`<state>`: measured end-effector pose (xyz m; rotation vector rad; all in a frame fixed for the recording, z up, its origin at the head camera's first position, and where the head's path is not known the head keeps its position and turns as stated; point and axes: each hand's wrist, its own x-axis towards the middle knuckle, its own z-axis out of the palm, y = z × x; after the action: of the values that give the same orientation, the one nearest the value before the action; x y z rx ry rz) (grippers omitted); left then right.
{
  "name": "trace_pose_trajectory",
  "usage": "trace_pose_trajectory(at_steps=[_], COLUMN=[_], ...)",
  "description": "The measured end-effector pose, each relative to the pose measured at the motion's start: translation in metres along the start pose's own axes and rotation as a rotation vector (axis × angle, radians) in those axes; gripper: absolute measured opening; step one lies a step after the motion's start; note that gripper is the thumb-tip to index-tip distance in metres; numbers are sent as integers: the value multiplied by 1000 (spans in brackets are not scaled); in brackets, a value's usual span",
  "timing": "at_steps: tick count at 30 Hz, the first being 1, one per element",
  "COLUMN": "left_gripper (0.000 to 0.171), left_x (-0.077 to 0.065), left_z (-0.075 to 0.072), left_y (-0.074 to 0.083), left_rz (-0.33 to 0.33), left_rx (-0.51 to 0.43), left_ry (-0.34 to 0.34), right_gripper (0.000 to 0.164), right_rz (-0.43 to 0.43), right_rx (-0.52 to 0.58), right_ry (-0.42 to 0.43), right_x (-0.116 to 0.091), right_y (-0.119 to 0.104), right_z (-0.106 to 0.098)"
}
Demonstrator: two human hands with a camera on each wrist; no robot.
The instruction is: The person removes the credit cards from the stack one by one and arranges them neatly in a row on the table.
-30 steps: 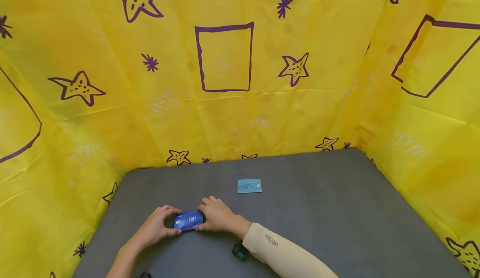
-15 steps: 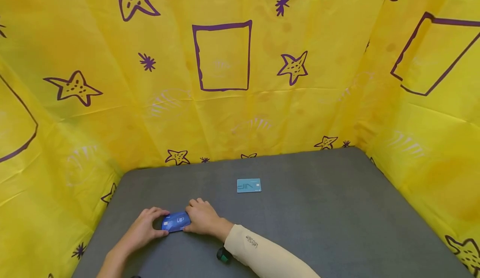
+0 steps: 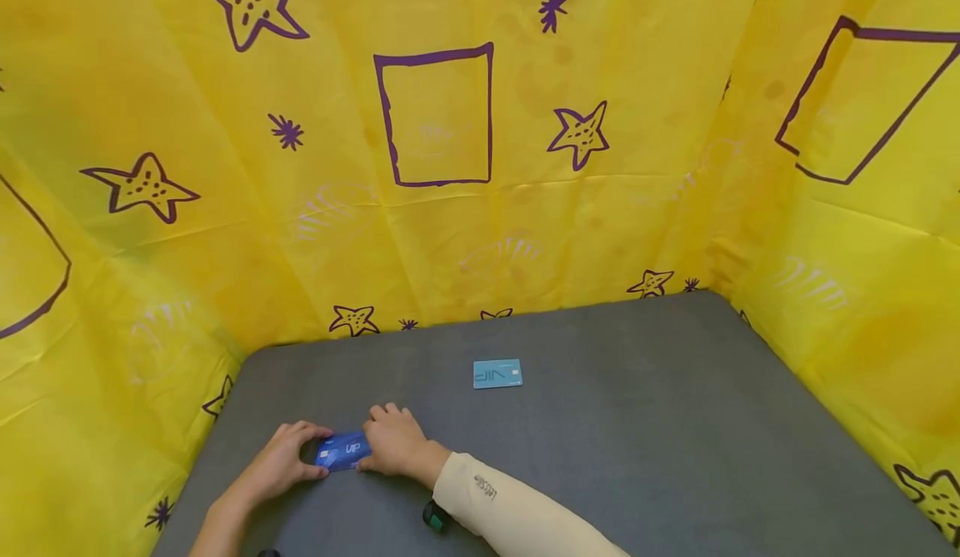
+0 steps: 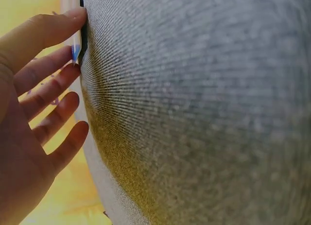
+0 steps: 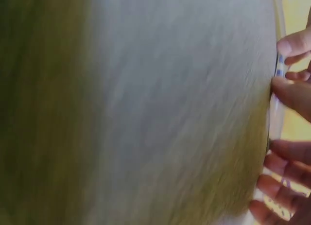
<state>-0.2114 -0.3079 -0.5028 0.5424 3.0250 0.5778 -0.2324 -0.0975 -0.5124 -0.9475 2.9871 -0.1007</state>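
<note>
A blue card (image 3: 341, 451) with white lettering and a chip lies at the left front of the dark grey table (image 3: 615, 424). My left hand (image 3: 279, 459) holds its left end between thumb and fingertips at the long edges. At the other end my right hand (image 3: 396, 442) grips the card and covers its right part. In the left wrist view only a sliver of blue shows by the left hand (image 4: 34, 103). Fingers of both hands appear in the right wrist view, close to the tabletop. Farther back lies a teal card (image 3: 497, 373), touched by neither hand.
Yellow cloth walls (image 3: 435, 248) with purple drawings enclose the table at the back and both sides. A dark band (image 3: 435, 515) sits at the right wrist, beside a cream sleeve (image 3: 517, 507).
Both hands have moved left across the table with the blue card between them. The teal card stays where it was.
</note>
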Motion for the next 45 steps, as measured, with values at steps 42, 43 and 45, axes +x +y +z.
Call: trace_pose_trajectory(at_steps=[42,43,45], left_gripper=[52,52,52], left_x=[-4,-4,-4], left_z=[0,0,-1], left_y=[8,8,7], left_rz=[-160,-160,-162], left_rx=[-144,-148,-147], left_ry=[-64,-66,-74], right_gripper=[49,49,49], right_rz=[31,33,36], right_rx=[-4,-1,4], right_ry=[-22,-22,-29], right_x=[-2,-2,-1], right_y=[-8,-9,-9], right_z=[-7,-7,-7])
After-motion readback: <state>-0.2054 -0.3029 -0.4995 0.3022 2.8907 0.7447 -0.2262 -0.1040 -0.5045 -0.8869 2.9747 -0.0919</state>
